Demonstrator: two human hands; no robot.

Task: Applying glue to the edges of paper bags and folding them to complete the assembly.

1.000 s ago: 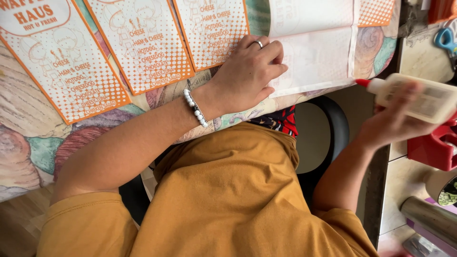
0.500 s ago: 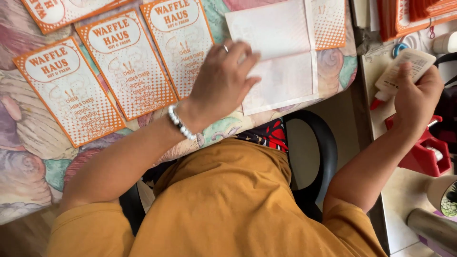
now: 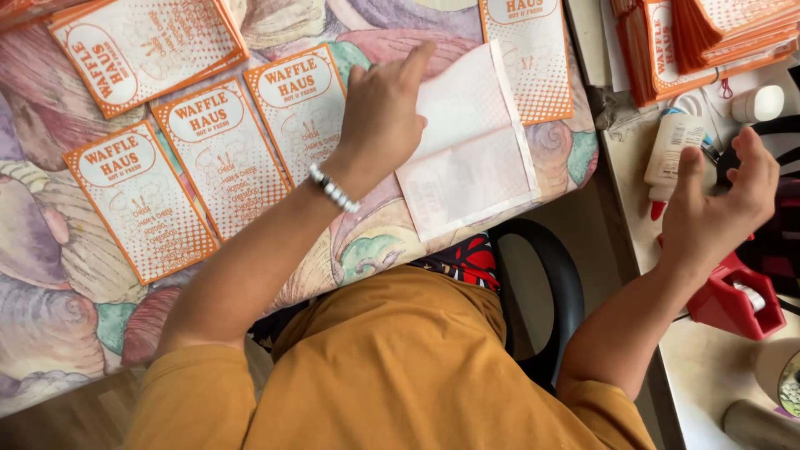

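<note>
My left hand (image 3: 382,117) lies flat, fingers stretched out, on the left edge of a white folded paper bag (image 3: 475,162) that rests face down on the patterned tablecloth (image 3: 50,317). A beaded bracelet circles that wrist. My right hand (image 3: 718,207) hovers open and empty above the side table, just right of a white glue bottle (image 3: 673,150) with a red tip that lies there on its side. Left of my left hand, orange-and-white printed paper bags (image 3: 212,158) lie in a row.
A stack of the same orange printed bags (image 3: 708,33) sits at the top right. A red tape dispenser (image 3: 737,293) stands below my right hand, a white cap (image 3: 758,104) above it. A black chair (image 3: 546,287) is under me.
My right hand held the glue bottle before; the bottle now lies on the side table and the hand is open. My left hand stays on the white bag.
</note>
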